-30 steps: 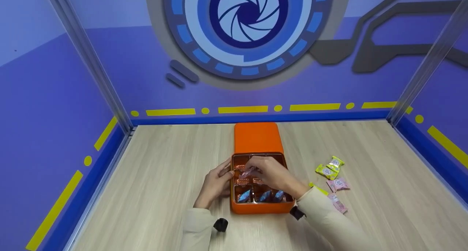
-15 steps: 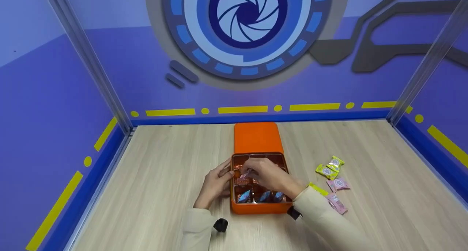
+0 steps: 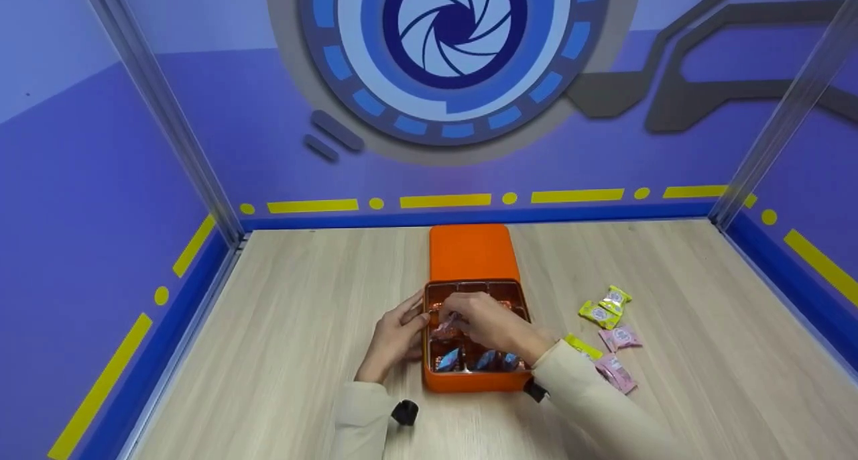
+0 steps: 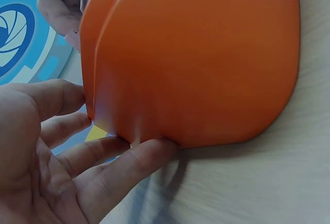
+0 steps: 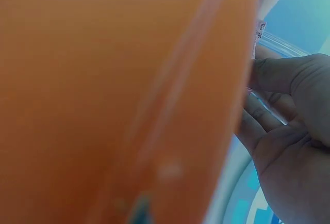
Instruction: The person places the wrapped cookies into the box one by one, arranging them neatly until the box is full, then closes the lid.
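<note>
Candy (image 3: pixel 444 328) sits pinched in the right hand (image 3: pixel 493 320) over the orange box (image 3: pixel 469 381) the left hand (image 3: pixel 393 336) grips, apparently for steadiness.

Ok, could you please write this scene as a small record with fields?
Left grip: holds the left side of the orange box
Right grip: pinches a pink-wrapped candy inside the box
In near compartments: three blue-wrapped candies
Orange lid: behind the box
On table, right of box: three yellow candies and two loose pink candies
</note>
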A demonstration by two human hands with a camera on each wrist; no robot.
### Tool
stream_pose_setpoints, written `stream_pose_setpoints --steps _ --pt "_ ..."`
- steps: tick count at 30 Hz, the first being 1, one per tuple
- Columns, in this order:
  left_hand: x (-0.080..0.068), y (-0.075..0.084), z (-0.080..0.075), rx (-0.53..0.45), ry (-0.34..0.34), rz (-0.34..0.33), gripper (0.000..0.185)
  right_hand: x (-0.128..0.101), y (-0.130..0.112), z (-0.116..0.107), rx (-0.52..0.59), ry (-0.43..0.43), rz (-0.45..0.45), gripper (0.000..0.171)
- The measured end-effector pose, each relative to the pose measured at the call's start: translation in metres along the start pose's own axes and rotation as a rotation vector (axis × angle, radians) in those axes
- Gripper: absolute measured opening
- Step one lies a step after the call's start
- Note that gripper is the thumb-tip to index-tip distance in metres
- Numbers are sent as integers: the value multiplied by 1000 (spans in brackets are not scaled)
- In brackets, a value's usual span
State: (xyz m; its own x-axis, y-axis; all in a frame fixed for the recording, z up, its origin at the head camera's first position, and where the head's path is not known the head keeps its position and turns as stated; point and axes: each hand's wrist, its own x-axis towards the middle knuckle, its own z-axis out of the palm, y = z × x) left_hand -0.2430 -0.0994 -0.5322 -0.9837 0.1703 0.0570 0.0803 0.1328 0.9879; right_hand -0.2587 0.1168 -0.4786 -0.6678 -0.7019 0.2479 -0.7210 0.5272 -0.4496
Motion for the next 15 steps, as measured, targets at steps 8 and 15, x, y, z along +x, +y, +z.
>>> stream_pose_setpoints --steps 8,15 --pt "0 -1 0 24 11 13 54 2 3 2 13 -5 -54 12" --pt "0 -1 0 15 11 12 54 3 4 3 10 -3 -75 12"
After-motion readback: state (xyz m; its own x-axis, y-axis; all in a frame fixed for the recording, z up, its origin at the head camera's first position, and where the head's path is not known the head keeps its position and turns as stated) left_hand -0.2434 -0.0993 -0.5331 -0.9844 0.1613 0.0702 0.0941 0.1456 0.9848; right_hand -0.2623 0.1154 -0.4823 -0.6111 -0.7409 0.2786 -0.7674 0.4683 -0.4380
